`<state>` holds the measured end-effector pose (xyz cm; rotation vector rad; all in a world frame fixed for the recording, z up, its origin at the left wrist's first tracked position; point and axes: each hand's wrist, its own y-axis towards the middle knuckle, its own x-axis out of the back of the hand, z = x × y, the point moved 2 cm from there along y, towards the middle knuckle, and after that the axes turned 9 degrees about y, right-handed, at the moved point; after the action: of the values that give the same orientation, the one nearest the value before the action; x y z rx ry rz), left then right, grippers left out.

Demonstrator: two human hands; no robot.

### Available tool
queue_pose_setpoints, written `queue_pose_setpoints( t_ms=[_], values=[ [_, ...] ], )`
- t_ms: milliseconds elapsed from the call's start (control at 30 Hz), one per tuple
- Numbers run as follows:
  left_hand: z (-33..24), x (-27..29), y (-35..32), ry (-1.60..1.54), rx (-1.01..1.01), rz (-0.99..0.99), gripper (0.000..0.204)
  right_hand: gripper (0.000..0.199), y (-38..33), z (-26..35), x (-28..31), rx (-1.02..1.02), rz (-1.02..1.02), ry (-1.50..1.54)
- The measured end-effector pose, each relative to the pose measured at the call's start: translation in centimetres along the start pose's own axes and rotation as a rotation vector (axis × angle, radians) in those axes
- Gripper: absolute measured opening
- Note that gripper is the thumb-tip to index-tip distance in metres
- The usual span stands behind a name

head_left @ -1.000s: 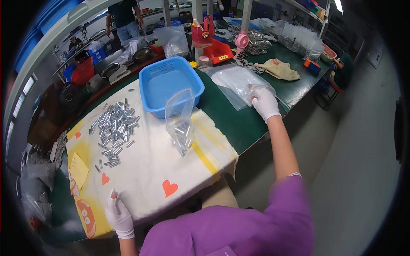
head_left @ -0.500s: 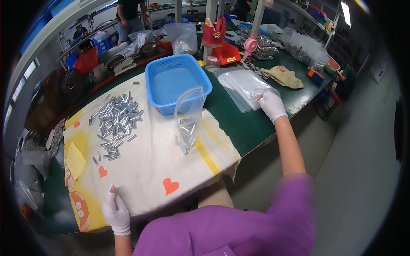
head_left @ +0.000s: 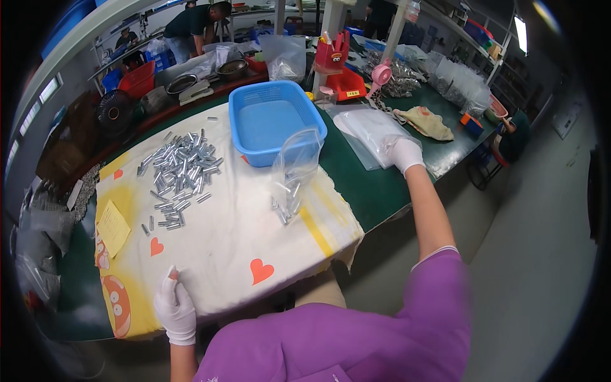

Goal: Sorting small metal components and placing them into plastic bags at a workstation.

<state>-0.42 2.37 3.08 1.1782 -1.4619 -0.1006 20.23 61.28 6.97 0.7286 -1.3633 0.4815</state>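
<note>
My right hand (head_left: 405,155), in a white glove with bare fingertips, pinches the near right corner of a stack of clear plastic bags (head_left: 359,127). Film partly covers its fingertips. My left hand (head_left: 175,311), gloved the same way, rests over the cloth's front edge, holding nothing, its fingers loosely apart. Beyond it, a loose pile of short silver metal tubes (head_left: 184,162) lies on the cream cloth (head_left: 216,254) printed with hearts. A clear bag (head_left: 298,169) with several metal pieces at its bottom leans against a blue plastic basket (head_left: 240,134).
A yellow paper slip (head_left: 113,229) lies on the cloth's left. Behind the bags are a red bin (head_left: 347,84), a pink fan (head_left: 380,75) and a patterned cloth (head_left: 425,122). Filled bags (head_left: 455,83) line the green table's far right. Other people work in the background.
My right hand has pushed its fingers further in at the bag stack's corner. The view has shifted slightly. A person in the background has bent forward over a bench.
</note>
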Motion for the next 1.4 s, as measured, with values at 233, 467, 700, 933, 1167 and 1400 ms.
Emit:
queue_pose_setpoints(
  t_ms=[233,467,700,933,1167,1400],
  values=[
    [-0.3,0.2,0.4,-0.017,-0.018,-0.008,0.039,0.02,-1.7,-0.6,0.1,-0.084,-0.343,-0.073],
    [0.1,0.0,0.1,-0.022,-0.042,-0.011,0.04,0.007,-1.5,1.4,7.0,0.224,-0.731,-0.176],
    [0.1,0.3,0.1,-0.01,-0.028,-0.036,0.036,0.013,-1.6,1.9,5.9,-0.053,-0.251,0.067],
    [-0.7,0.4,0.5,0.102,-0.133,-0.131,0.042,0.023,-5.6,0.9,3.1,-0.167,-0.102,0.176],
    [-0.1,1.0,-0.4,0.059,-0.16,-0.191,0.034,0.026,-4.9,1.4,1.9,-0.079,-0.202,0.141],
    [0.3,1.4,-0.6,-0.02,-0.116,-0.178,0.03,0.014,-5.3,1.0,2.4,-0.289,-0.458,-0.039]
  ],
)
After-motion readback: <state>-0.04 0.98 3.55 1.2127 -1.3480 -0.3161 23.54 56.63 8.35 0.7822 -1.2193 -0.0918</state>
